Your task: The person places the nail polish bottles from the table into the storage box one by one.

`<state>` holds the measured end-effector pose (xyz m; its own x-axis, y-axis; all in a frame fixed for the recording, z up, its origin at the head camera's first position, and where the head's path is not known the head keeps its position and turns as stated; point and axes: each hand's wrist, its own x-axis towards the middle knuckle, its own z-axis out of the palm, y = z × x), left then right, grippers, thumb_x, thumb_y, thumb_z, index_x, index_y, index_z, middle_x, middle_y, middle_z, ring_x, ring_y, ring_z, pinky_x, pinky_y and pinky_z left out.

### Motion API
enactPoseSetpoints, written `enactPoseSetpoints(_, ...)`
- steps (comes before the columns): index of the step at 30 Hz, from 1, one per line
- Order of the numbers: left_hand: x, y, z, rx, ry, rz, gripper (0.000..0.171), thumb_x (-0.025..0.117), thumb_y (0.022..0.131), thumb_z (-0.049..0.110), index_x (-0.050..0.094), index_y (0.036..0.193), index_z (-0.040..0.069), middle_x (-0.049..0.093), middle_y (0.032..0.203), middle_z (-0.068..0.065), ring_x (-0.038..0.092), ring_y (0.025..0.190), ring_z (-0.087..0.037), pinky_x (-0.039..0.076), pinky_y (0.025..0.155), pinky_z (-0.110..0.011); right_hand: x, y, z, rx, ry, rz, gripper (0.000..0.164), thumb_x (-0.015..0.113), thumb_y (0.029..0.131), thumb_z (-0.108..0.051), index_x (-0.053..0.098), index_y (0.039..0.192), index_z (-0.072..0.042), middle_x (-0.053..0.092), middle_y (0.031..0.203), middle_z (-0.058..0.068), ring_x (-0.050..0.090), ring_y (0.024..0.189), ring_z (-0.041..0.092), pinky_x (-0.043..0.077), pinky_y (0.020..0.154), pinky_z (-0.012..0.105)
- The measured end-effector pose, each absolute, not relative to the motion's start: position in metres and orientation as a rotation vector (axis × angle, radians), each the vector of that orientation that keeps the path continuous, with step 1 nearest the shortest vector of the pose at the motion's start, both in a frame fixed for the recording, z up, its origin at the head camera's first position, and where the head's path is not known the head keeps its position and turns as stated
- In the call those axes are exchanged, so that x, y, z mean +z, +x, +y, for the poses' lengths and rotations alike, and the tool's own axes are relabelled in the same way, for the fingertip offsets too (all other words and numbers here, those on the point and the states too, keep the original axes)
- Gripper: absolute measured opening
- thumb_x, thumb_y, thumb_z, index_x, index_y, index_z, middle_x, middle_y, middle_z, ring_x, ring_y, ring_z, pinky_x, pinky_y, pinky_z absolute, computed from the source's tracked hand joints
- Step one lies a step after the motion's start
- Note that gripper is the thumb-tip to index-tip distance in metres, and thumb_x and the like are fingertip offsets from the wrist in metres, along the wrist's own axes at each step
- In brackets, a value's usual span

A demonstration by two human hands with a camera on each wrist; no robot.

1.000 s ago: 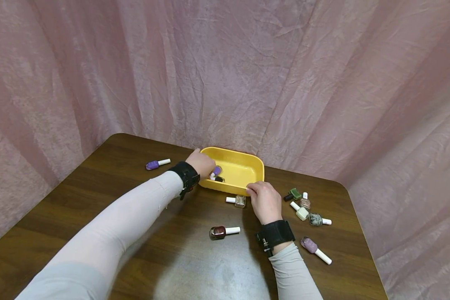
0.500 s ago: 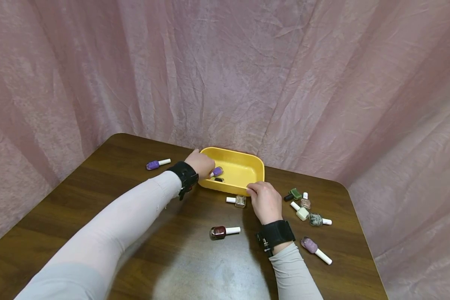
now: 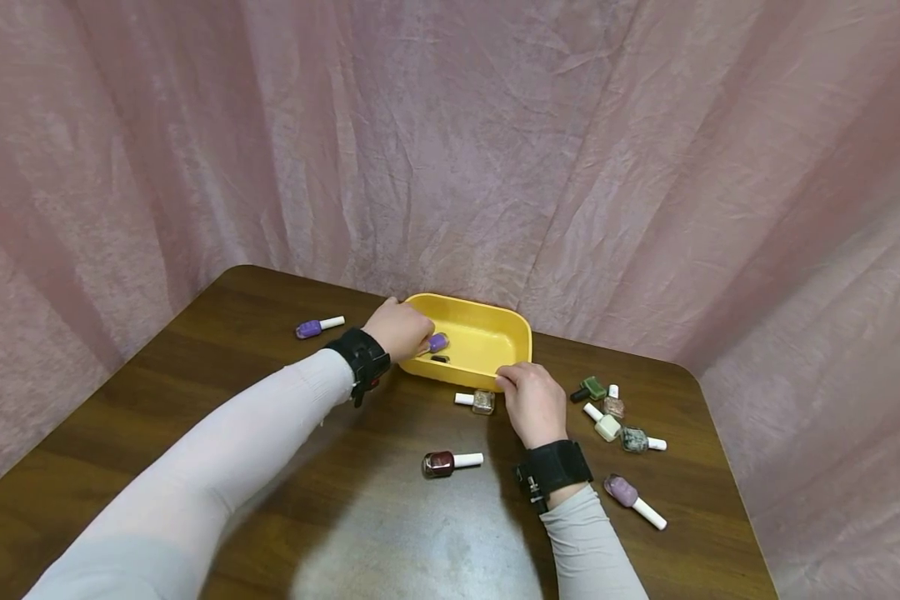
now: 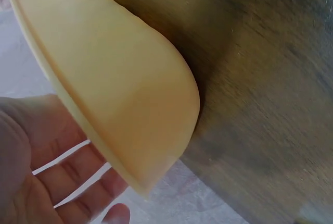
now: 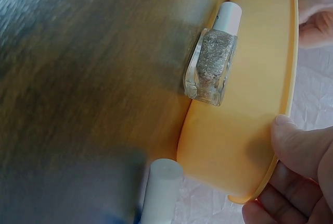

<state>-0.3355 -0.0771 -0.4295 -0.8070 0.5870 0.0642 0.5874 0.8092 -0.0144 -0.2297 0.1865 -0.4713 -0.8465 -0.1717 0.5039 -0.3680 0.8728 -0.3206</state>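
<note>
A shallow yellow tub stands at the back of the brown table. My left hand reaches over its left end, fingertips down inside. A purple nail polish bottle and a dark nail polish bottle lie partly under that hand. In the left wrist view the fingers pass behind the rim with gaps between them; their tips are hidden and I cannot tell whether they pinch anything. My right hand grips the front right rim, thumb outside. A glittery nail polish bottle lies against the front wall.
A dark red bottle lies near the middle. To the right lie green, brown glitter, pale, grey and lilac bottles. Another purple bottle is at far left. A pink curtain hangs behind.
My left hand has shifted slightly left, and more of the purple nail polish bottle shows while less of the dark one does. The right hand keeps its hold on the rim.
</note>
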Motion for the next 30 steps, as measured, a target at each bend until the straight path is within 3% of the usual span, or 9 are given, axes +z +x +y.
enactPoseSetpoints(4,-0.425,-0.327,-0.077,-0.02,-0.916,-2.871,0.024,0.073,0.108,0.029,0.072,0.086,0.018,0.069,0.081,0.001,0.066,0.086,-0.025,0.047,0.085,-0.048,-0.47,-0.229,0.188,0.566,0.393,-2.566,0.006,0.086,0.096,-0.013,0.086,0.102,-0.011,0.079,0.098,0.005,0.075,0.1,0.032,0.061,0.078,0.052)
enactPoseSetpoints(10,-0.412,-0.309,-0.083,-0.027,-0.858,-2.84,0.016,0.068,0.109,0.026,0.079,0.108,0.013,0.077,0.108,-0.005,0.068,0.103,-0.031,0.05,0.1,-0.054,-0.471,-0.23,0.187,0.569,0.393,-2.563,0.006,0.086,0.096,-0.012,0.086,0.102,-0.011,0.079,0.097,0.005,0.074,0.099,0.032,0.061,0.078,0.052)
enactPoseSetpoints(24,-0.41,-0.286,-0.098,-0.109,-0.827,-2.752,0.043,0.071,0.11,0.034,0.069,0.143,0.007,0.066,0.146,-0.014,0.068,0.127,-0.038,0.053,0.107,-0.058,-0.47,-0.23,0.191,0.565,0.38,-2.575,0.006,0.086,0.096,-0.012,0.086,0.102,-0.011,0.079,0.098,0.005,0.074,0.099,0.033,0.061,0.078,0.053)
enactPoseSetpoints(30,-0.413,-0.277,-0.11,-0.097,-0.794,-2.733,0.049,0.077,0.106,0.032,0.067,0.146,0.006,0.064,0.152,-0.018,0.065,0.134,-0.041,0.051,0.109,-0.062,-0.47,-0.23,0.19,0.563,0.378,-2.584,0.006,0.085,0.097,-0.012,0.086,0.103,-0.011,0.079,0.099,0.005,0.074,0.1,0.032,0.061,0.079,0.053)
